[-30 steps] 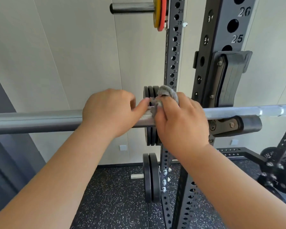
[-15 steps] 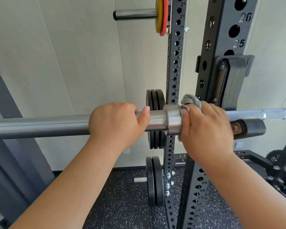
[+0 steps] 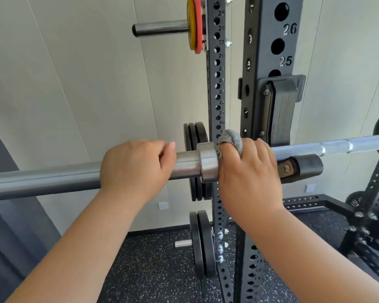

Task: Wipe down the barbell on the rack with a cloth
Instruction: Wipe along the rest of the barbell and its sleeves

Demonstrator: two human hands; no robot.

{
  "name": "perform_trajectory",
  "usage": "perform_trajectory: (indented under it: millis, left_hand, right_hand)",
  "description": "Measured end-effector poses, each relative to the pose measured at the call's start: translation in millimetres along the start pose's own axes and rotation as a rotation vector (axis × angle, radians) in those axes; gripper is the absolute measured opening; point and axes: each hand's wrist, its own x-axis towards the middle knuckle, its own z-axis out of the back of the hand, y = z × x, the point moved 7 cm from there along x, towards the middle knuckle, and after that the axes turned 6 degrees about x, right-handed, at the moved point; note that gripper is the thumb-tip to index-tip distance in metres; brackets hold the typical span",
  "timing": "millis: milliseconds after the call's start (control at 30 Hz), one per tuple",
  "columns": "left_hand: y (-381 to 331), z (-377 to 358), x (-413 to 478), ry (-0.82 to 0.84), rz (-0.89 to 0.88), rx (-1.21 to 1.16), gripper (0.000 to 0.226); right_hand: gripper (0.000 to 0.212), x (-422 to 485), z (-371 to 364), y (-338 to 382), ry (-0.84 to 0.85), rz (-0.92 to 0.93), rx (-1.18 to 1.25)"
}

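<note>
in the head view, a second earlier our right hand (image 3: 247, 171) had been bunched over the collar (image 3: 208, 162), with the cloth (image 3: 230, 138) almost against the left thumb. now it had slid toward three o'clock and sat tight against the collar's far side, and the collar had come bare. our left hand (image 3: 136, 165) had kept its place. we judged the collar wiped and the long thin shaft still to do.

the barbell (image 3: 42, 178) lay across from nine to three o'clock, resting in the hook (image 3: 306, 166) of the rack (image 3: 269, 40), just at three o'clock of the right hand. the left fingers were curled together over the thick sleeve, the thumb lying along it toward the collar. the right fingers were wrapped close together round cloth and bar, with a fold of cloth looped over the forefinger at twelve o'clock.

the sleeve was a dull grey tube, mostly smooth, finely scored near the collar. the collar was a bright polished ring. the shaft was paler, thinner and cross-hatched, broken by smooth bands. the cloth looked grey, nubbly and soft. the rack was matte black steel, punched with round holes and numbered in white. flat black plates (image 3: 195, 132) hung behind the collar, above a black floor (image 3: 153, 270) flecked with white.
</note>
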Motion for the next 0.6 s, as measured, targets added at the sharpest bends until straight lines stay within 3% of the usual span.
perform_trajectory:
  millis: [167, 333, 467, 600]
  left_hand:
    - [-46, -5, -14, -0.050, -0.192, -0.078, 0.049]
    - [-47, -7, -6, -0.016, -0.146, 0.033, 0.054]
    - [-46, -4, 3, 0.013, -0.114, 0.048, 0.063]
    - [-43, -13, 18, 0.157, -0.074, -0.049, 0.069]
  right_hand:
    - [0.017, 8, -1, -2, 0.050, 0.054, 0.046]
    - [0.026, 3, 1, -6, 0.123, 0.160, 0.045]
    - [0.042, -20, 4, -13, 0.134, 0.063, -0.008]
    - [0.047, -18, -5, -4, 0.166, 0.012, 0.102]
